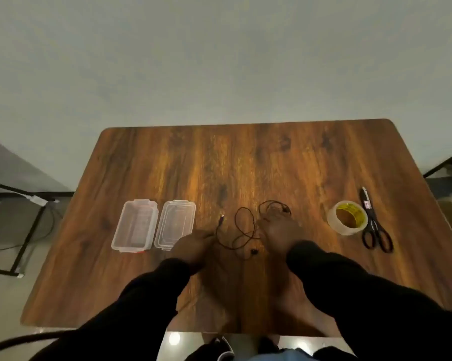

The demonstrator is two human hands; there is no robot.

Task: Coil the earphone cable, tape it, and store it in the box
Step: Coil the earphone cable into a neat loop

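A thin black earphone cable (pixel 242 230) lies in loose loops on the middle of the wooden table (pixel 167 165), its plug end pointing up to the left and an earbud (pixel 253 252) near the front. My left hand (pixel 192 250) pinches the cable at its left side. My right hand (pixel 278 230) rests on the cable's right loops, fingers on the strands. A clear plastic box (pixel 135 222) stands open at the left, its clear lid (pixel 175 222) lying beside it. A roll of clear tape (pixel 347 217) sits at the right.
Black-handled scissors (pixel 376 227) lie just right of the tape roll, blades pointing away. A black metal frame and cables are on the floor at the left. A plain wall stands behind the table's far edge.
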